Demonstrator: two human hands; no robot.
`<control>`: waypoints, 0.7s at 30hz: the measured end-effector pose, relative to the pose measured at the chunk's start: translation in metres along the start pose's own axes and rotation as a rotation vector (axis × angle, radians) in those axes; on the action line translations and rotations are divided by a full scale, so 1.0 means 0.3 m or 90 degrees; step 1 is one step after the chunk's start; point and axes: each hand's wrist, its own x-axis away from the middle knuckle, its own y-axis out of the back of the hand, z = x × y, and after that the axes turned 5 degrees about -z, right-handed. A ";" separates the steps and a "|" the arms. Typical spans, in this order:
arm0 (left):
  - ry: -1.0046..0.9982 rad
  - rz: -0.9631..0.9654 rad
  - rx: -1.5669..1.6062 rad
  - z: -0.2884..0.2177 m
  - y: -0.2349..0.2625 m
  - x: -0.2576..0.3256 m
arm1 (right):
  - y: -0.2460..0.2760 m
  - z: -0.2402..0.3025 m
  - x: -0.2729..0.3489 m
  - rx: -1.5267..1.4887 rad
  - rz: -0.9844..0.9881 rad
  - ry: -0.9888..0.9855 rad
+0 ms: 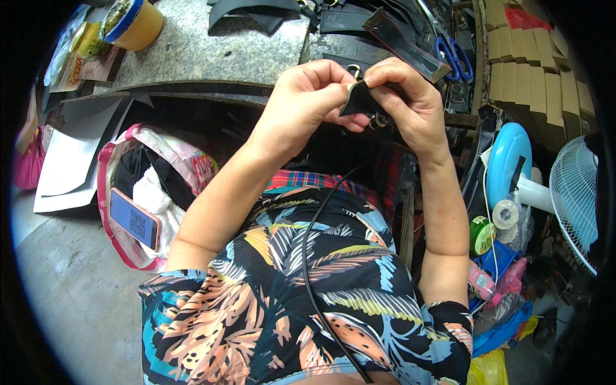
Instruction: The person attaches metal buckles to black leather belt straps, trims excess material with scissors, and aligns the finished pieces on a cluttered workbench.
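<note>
Above the table's front edge, both of my hands pinch a small black leather-like piece (pixel 361 101) fitted with metal rings. My left hand (pixel 309 96) grips its left side between thumb and fingers. On the right side, my right hand (pixel 410 96) presses thumb against forefinger over the piece's upper edge. A metal ring (pixel 377 122) hangs at its lower end, partly hidden by fingers. Just beyond my hands lie more black strips (pixel 346 21), and a longer dark strap (pixel 405 43) slants behind my right hand.
Blue-handled scissors (pixel 454 59) lie at the back right of the stone-topped table (pixel 212 48). An orange tub (pixel 133 27) stands at the far left. Left of me, a bag (pixel 106 186) holds a phone (pixel 135 219). A fan (pixel 573 192) and stacked cardboard pieces (pixel 532 90) are on the right.
</note>
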 end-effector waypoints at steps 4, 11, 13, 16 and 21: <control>-0.046 0.002 -0.110 -0.001 0.009 -0.010 | 0.025 0.055 -0.011 0.229 0.042 0.056; 0.011 -0.016 -0.039 0.009 -0.002 -0.004 | 0.052 0.025 -0.013 0.180 0.058 0.135; 0.022 -0.017 -0.007 0.010 -0.015 0.005 | 0.044 0.021 0.000 0.160 0.044 0.074; -0.066 -0.097 -0.141 0.011 -0.040 0.024 | 0.023 0.044 0.016 0.206 -0.070 0.084; -0.505 -0.164 -0.564 0.018 -0.070 0.029 | -0.011 0.105 0.035 0.381 -0.066 0.020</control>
